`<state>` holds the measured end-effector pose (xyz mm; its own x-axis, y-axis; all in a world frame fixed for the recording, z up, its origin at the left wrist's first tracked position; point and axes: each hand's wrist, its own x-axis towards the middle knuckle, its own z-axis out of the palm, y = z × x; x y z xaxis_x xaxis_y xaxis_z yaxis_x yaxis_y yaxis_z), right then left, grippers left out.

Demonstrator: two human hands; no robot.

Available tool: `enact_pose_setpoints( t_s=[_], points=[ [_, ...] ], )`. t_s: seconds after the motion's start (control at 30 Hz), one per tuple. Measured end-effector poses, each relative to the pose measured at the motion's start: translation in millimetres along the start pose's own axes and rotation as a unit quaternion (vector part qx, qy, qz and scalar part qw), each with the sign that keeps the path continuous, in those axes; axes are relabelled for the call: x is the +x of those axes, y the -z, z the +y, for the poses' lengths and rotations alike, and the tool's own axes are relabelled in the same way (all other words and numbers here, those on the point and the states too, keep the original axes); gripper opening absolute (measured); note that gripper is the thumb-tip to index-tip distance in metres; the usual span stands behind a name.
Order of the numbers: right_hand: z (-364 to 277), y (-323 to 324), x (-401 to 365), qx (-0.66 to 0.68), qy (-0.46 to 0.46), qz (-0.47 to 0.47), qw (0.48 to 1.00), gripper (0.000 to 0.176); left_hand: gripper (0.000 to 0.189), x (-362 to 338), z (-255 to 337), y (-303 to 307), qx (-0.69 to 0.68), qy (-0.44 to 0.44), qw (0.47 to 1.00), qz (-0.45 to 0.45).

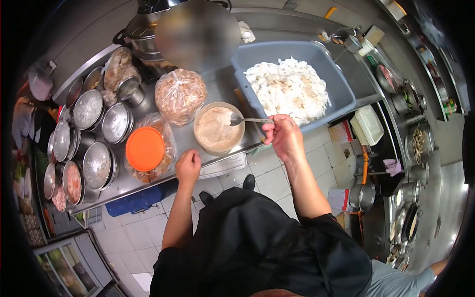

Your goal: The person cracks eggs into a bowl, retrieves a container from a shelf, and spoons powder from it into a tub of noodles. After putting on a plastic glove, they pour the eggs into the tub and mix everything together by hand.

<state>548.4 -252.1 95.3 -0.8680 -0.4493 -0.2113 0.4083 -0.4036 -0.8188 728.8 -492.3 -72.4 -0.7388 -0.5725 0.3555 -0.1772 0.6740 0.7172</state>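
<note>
My right hand (pixel 284 137) grips the handle end of a metal spoon (pixel 252 120), whose bowl rests over a round tub of pale brown powder (pixel 213 129). Beside the tub, at the table's front edge, my left hand (pixel 188 167) is loosely curled, its fingers partly hidden, with no object visible in it. To the right stands a large grey bin (pixel 341 84) holding white strips with brownish powder scattered on top. An orange lid (pixel 145 148) lies on a clear bag of brownish flakes, left of the tub.
Another tied bag (pixel 180 96) stands behind the tub. Stacked metal bowls (pixel 97 166) fill the table's left end, and a pot (pixel 143 37) sits at the back. Shelves with pans are on the right. Part of another person (pixel 401 282) shows at the lower right.
</note>
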Motion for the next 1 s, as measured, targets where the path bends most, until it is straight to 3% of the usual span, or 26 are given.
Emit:
enact_pose_setpoints(
  t_s=[0.07,0.2,0.27,0.3,0.33,0.37,0.4,0.47,0.53,0.63,0.73,0.8,0.83,0.9,1.0],
  points=[
    [-21.4,10.3,8.9,0.010,0.005,-0.002,1.000,0.018,0.012,1.0,2.6,0.0,-0.001,0.001,1.000,-0.006],
    [-80.3,40.4,53.1,0.021,0.102,0.018,0.994,0.018,0.012,1.2,4.2,-1.6,0.019,0.019,1.000,0.002],
    [-112.6,72.7,95.7,-0.016,0.147,0.046,0.988,0.017,0.012,1.0,2.4,-4.9,0.024,0.032,0.999,0.010],
    [-126.6,85.9,117.5,-0.122,0.208,0.119,0.963,0.019,0.012,1.7,1.1,-6.3,0.023,0.032,0.999,0.010],
    [-137.4,100.8,133.8,-0.226,0.263,0.191,0.918,0.021,0.012,0.9,-0.5,-7.2,0.022,0.038,0.999,0.011],
    [-146.7,123.7,144.9,-0.401,0.313,0.284,0.813,0.022,0.012,-0.8,-0.5,-7.7,0.020,0.043,0.999,0.012],
    [-152.8,136.7,152.0,-0.554,0.350,0.360,0.664,0.023,0.012,-1.2,0.2,-7.8,0.020,0.043,0.999,0.013],
    [-158.1,112.7,124.1,-0.370,0.358,0.311,0.799,0.022,0.013,0.4,0.1,-7.0,0.033,0.037,0.999,0.018],
    [-148.8,83.5,86.3,-0.250,0.376,0.190,0.872,0.020,0.014,-1.4,0.2,-6.7,0.033,0.045,0.998,0.012],
    [-127.3,24.2,26.2,-0.292,0.329,0.040,0.897,0.019,0.015,0.8,-0.2,-5.4,0.041,0.041,0.998,0.009],
    [-90.8,-25.8,-6.1,-0.391,0.206,-0.084,0.893,0.017,0.016,0.1,-4.1,-3.5,0.039,0.020,0.999,0.012],
    [-67.5,-58.9,-11.5,-0.516,0.178,-0.131,0.827,0.015,0.016,-1.1,-4.4,-1.7,0.023,0.010,1.000,0.014],
    [-59.1,-67.6,-9.9,-0.519,0.180,-0.131,0.826,0.015,0.015,-1.2,-3.4,-0.1,0.017,0.017,1.000,0.001],
    [-43.6,-78.1,3.9,-0.628,0.262,-0.176,0.712,0.016,0.014,-0.5,-0.7,2.4,0.007,0.026,1.000,-0.010],
    [-31.0,-89.8,22.5,-0.653,0.207,-0.185,0.705,0.018,0.013,-3.1,-0.7,5.5,-0.004,0.015,1.000,0.008]
  ],
)
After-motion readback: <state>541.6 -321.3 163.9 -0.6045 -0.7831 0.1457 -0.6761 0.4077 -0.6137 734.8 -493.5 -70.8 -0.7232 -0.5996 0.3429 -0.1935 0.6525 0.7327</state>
